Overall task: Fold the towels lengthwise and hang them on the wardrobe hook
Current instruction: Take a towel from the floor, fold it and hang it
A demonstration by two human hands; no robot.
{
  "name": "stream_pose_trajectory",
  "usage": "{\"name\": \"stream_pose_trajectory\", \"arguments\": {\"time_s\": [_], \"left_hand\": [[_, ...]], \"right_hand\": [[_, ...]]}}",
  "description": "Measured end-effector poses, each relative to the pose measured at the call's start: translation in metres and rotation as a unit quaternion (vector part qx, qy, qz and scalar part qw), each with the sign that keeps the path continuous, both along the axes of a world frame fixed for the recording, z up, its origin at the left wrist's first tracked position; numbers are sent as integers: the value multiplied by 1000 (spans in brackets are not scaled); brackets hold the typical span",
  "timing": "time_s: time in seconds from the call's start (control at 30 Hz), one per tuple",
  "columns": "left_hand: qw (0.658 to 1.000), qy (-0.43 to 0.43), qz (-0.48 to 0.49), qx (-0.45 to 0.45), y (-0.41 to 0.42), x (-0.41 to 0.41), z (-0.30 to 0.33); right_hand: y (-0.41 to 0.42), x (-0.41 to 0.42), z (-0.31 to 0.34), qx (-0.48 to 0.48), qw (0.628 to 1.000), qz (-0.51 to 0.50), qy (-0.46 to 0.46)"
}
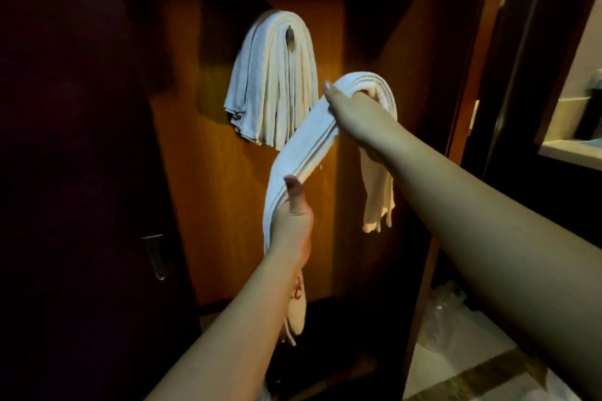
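A long white folded cotton towel (303, 146) is gripped by the right hand (353, 114) and left hand (293, 218), just below-right of the small metal wardrobe hook (289, 37), where white towels (272, 81) are draped.

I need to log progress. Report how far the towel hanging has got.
Done: a bundle of folded white towels already hangs over the metal wardrobe hook. In hand: one more long, narrow-folded white towel, draped over the right hand and gripped lower down by the left hand. Left: hanging this towel on that hook.
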State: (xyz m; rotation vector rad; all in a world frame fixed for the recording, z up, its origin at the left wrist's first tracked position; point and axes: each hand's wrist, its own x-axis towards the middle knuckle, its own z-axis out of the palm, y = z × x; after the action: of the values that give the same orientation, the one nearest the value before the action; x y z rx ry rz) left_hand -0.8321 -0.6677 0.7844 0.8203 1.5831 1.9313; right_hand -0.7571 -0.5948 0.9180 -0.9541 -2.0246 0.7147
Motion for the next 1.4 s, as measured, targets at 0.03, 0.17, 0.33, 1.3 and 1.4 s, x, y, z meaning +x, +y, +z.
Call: {"name": "stream_pose_trajectory", "arguments": {"time_s": [0.03,0.17,0.33,1.3,1.4], "left_hand": [[998,-52,-7,42,9,-7,7],[980,-111,-24,163,44,-30,44],[987,-31,-6,157,81,-53,74],[974,141,-83,157,255,-268,285],[976,154,-97,119,276,-294,296]], "right_hand": [[12,5,-3,-3,1000,-1,-3],[64,23,-13,-9,1000,-10,20],[118,24,-16,-23,1000,-1,21],[360,-159,158,20,967,153,203],[401,-186,172,16,965,157,210]]}}
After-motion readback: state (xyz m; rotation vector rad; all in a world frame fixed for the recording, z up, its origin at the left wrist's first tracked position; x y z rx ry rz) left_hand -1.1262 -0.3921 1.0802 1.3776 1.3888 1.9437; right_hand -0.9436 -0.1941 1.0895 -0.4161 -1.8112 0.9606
